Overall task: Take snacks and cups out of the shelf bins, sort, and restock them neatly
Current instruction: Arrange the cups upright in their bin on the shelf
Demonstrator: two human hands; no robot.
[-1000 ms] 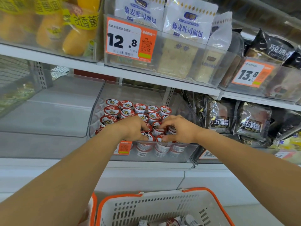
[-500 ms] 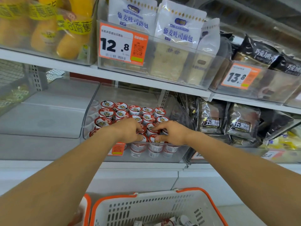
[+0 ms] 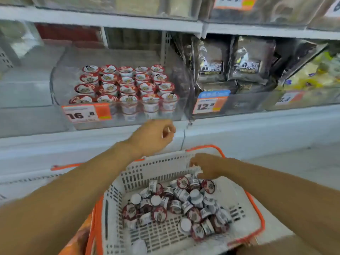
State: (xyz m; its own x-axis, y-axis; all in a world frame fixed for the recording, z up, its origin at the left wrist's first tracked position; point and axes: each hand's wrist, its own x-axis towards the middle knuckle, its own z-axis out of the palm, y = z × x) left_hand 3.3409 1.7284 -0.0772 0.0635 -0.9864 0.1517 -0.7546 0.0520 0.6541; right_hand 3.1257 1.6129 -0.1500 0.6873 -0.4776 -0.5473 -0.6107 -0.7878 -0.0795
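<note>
Cups [image 3: 127, 85] with red lids stand in neat rows inside a clear shelf bin [image 3: 60, 70], an orange price tag [image 3: 86, 113] on its front. More loose cups [image 3: 176, 205] lie jumbled in a white basket [image 3: 114, 218] with an orange rim, below the shelf. Right hand [image 3: 207, 165] reaches into the basket at its far wall, fingers curled down among the topmost cups; whether it grips one cannot be told. Left hand [image 3: 152, 137] hovers between bin and basket, fingers loosely curled, holding nothing visible. Dark snack bags [image 3: 252, 61] stand in the neighbouring bin to the right. Frame blurred.
</note>
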